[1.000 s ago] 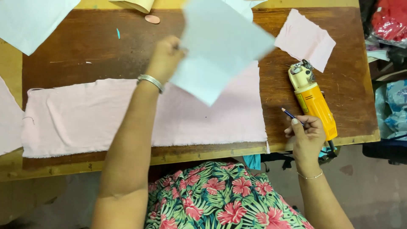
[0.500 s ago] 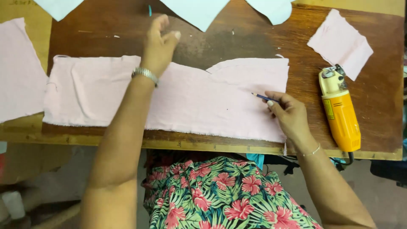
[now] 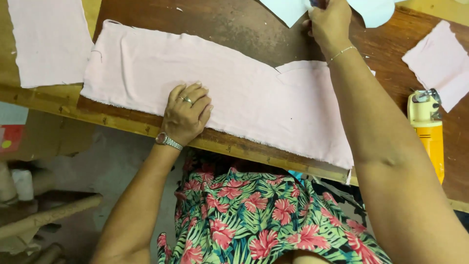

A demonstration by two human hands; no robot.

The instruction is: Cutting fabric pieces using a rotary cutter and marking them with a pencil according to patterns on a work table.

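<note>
A long strip of pale pink fabric (image 3: 254, 93) lies across the brown wooden table (image 3: 220, 19), its lower edge along the table's near rim. My left hand (image 3: 188, 113), with a ring and a wristwatch, presses flat on that fabric close to the rim. My right hand (image 3: 330, 24) reaches to the far side, fingers curled, with the dark tip of a pen (image 3: 316, 3) showing at its top. It rests at the edge of a pale blue paper pattern (image 3: 283, 10). The frame's top edge cuts off its fingertips.
A yellow electric fabric cutter (image 3: 430, 132) lies at the right by my forearm. Separate pink pieces lie at the far left (image 3: 46, 41) and far right (image 3: 437, 61). A second pale blue paper piece (image 3: 376, 11) lies at the top. Cardboard tubes (image 3: 44, 220) sit below the table, left.
My left hand has come back from the far side and now lies flat on the pink fabric. My right hand has left the fabric and reached up to the paper pattern.
</note>
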